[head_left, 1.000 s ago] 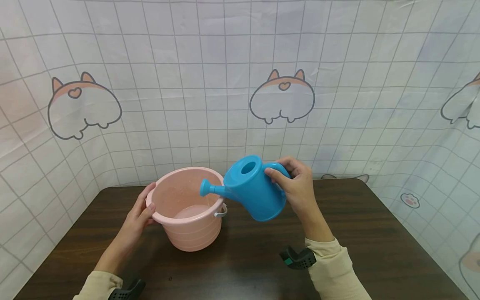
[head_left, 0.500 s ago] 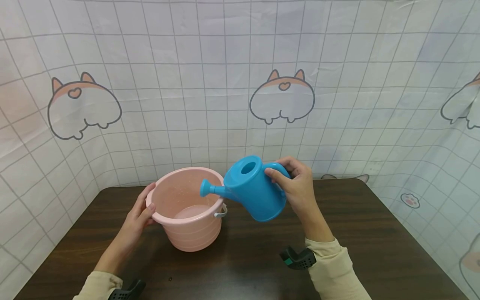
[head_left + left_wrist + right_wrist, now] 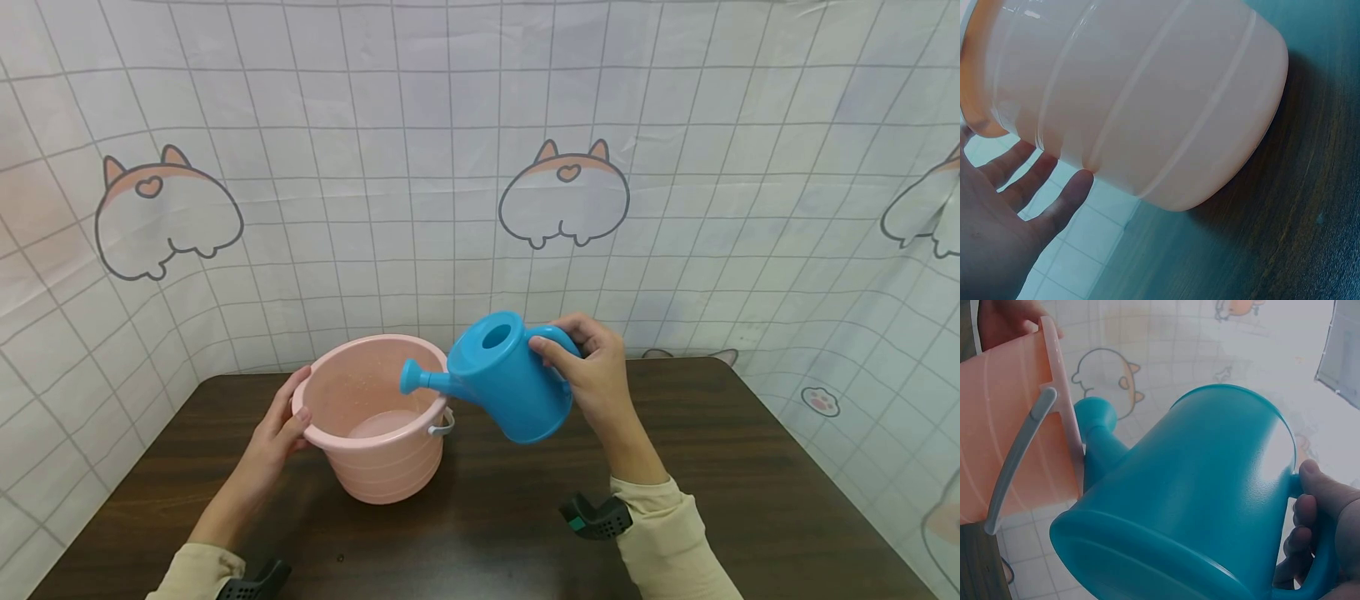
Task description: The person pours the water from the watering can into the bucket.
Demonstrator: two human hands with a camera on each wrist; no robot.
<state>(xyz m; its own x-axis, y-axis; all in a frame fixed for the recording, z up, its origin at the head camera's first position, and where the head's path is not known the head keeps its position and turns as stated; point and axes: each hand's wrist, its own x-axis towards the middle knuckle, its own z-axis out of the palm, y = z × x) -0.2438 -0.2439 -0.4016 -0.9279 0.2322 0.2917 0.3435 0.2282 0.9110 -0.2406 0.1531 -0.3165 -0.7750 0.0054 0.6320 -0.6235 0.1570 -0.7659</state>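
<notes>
A pink bucket [image 3: 382, 471] stands on the table, with a little clear liquid in its bottom. The person's left hand [image 3: 279, 425] holds its left side, thumb at the rim; in the left wrist view, fingers [image 3: 1072, 194] of that hand touch the outer wall. A blue watering can [image 3: 517, 383] is held in the air by its handle in the right hand [image 3: 596, 371], tilted toward the bucket. Its spout reaches over the bucket's right rim, and a faint thin stream seems to fall from it. The right wrist view shows fingers [image 3: 1300, 540] curled round the handle.
The bucket's grey handle [image 3: 442, 423] hangs down at its right side. Beneath everything is a dark wooden table [image 3: 480, 533], with a tiny dark ring [image 3: 341, 557] near the front. A white gridded cloth [image 3: 375, 208] with cartoon animals hangs behind and at both sides.
</notes>
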